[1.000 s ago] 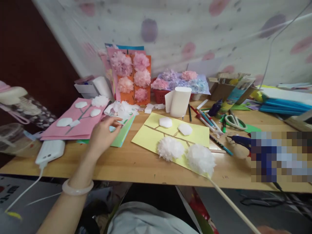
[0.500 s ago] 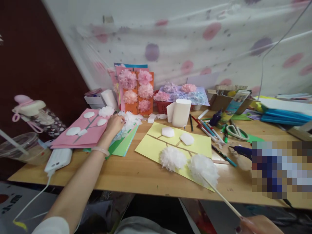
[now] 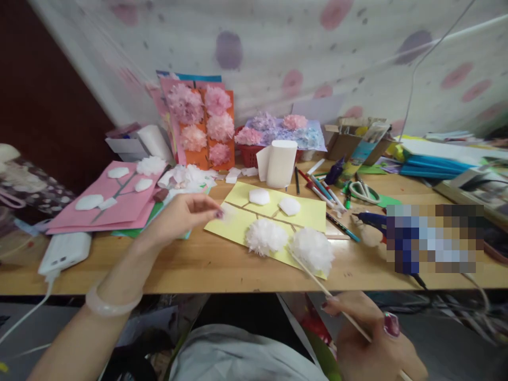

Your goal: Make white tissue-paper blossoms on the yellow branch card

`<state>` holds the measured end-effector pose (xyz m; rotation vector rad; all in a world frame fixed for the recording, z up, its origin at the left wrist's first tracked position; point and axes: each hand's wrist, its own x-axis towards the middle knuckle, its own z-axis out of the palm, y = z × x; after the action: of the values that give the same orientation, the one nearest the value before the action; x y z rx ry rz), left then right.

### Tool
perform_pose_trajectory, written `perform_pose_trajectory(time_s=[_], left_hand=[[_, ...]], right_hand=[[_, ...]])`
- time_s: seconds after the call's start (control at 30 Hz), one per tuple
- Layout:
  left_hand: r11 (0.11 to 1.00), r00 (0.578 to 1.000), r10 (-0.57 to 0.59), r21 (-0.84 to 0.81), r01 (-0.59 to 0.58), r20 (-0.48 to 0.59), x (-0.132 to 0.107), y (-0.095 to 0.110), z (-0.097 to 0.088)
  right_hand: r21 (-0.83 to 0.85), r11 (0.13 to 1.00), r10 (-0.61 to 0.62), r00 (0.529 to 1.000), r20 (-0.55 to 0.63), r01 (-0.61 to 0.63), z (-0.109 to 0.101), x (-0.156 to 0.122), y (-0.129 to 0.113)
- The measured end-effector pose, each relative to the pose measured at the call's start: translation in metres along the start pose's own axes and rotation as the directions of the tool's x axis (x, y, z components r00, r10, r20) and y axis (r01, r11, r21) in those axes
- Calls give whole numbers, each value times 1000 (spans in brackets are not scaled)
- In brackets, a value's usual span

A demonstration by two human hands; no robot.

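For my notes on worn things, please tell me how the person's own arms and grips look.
The left forearm shows no sleeve and wears a pale, smooth bangle. The left grip has dark purplish nail polish. The right grip has a glossy magenta patch, probably a polished nail. No right sleeve is in view.

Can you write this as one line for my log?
left hand: pinching white tissue piece, over yellow card | right hand: holding thin stick | stick tip: at rightmost white puff, contact unclear

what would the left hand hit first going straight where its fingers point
Probably the left white pompom on the yellow sheet, though depth is unclear: the left hand might pass above it.
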<state>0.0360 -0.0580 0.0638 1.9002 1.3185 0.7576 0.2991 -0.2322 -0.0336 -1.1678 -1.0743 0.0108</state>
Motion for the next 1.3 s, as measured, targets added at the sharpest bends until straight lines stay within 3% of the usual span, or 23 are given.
perform_pose_trajectory(time_s=[0.03, 0.1, 0.23, 0.37, 0.47, 0.6, 0.77, 0.87, 1.0, 1.2, 1.3], left_hand=[[1000, 991, 3, -25, 1, 131, -10, 6, 15], [998, 974, 58, -8, -57, 221, -26, 14, 47], [955, 960, 254, 126, -267, 115, -40, 9, 97], [895, 938, 344, 287, -341, 41, -35, 1, 117], [859, 921, 387, 348, -376, 39, -33, 0, 119], [830, 892, 451, 352, -432, 30, -36, 3, 117], [828, 860, 491, 382, -410, -140, -37, -7, 101], [835, 896, 428, 433, -340, -122, -29, -21, 92], [866, 962, 268, 424, -264, 50, -21, -34, 88], [874, 974, 207, 430, -228, 95, -24, -33, 91], [881, 978, 183, 425, -208, 100, -25, -32, 90]], right_hand=[[9, 1000, -25, 1000, 8, 25, 0, -2, -1], [36, 994, -101, 991, 87, 98, -4, -7, 0], [7, 977, -205, 941, 268, 211, -15, -10, 5], [16, 995, -101, 941, 323, 102, -6, -13, 3], [-20, 1000, -1, 971, 239, 6, 10, -18, 1], [-35, 998, -35, 978, 206, 43, 24, -21, 3], [-49, 996, -59, 976, 208, 70, 26, -21, 5], [-60, 995, -66, 976, 207, 80, 27, -20, 6], [-108, 989, -75, 966, 246, 104, 30, -18, 7], [-127, 982, -94, 946, 311, 140, 32, -15, 4], [-111, 987, -81, 962, 260, 113, 29, -18, 2]])
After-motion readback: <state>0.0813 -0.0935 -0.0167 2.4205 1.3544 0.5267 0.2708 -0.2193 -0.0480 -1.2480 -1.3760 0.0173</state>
